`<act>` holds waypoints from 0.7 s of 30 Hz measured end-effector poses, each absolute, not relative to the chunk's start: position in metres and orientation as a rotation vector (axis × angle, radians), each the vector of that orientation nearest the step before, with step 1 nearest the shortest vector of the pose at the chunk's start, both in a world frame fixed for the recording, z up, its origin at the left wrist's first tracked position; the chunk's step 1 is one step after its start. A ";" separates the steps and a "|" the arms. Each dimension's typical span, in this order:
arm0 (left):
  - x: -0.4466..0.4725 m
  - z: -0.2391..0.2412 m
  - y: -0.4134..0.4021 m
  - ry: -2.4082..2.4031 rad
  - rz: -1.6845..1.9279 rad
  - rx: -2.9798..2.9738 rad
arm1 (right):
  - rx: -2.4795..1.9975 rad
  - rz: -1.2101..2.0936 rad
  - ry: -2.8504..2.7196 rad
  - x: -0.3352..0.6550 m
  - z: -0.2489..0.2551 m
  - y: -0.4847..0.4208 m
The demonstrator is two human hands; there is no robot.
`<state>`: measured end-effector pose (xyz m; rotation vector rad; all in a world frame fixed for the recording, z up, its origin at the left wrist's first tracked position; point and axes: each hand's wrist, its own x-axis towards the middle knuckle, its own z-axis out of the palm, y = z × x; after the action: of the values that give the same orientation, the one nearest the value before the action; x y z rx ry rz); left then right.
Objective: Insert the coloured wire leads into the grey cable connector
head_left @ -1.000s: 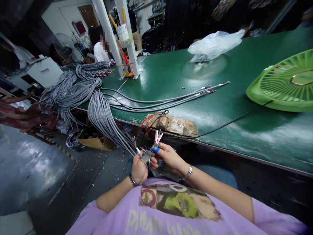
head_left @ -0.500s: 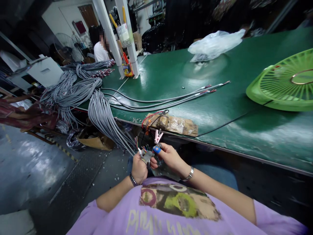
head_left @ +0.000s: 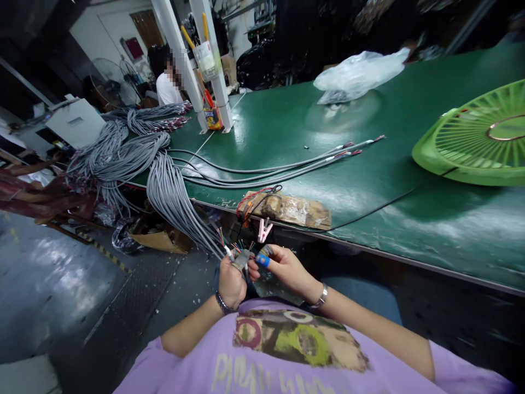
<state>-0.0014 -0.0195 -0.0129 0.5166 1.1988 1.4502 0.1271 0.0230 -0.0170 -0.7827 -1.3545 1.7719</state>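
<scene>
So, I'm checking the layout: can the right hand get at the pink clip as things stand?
Probably yes: the pink clip sits just beyond the right hand, and nothing visible blocks the way between them.

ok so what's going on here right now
A person's left hand grips cable ends with coloured wires fanning out. The right hand, blue wrap on its thumb, is close beside; whether it pinches a wire is too small to tell. A pink clip sits just beyond, and grey cables drape off the green table.
</scene>
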 end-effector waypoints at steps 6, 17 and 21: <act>0.000 -0.012 -0.021 1.180 1.439 0.552 | -0.895 1.768 -1.293 0.127 -0.011 0.027; -0.004 -0.011 -0.025 1.153 1.343 0.609 | -0.815 1.981 -1.118 0.124 -0.015 0.033; -0.005 -0.011 -0.026 1.106 1.314 0.633 | -0.834 2.041 -0.975 0.125 -0.012 0.033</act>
<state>-0.0052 -0.0259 -0.0108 0.6335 1.1063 1.3139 0.1246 0.0332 -0.0122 -0.8338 -0.9754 2.0409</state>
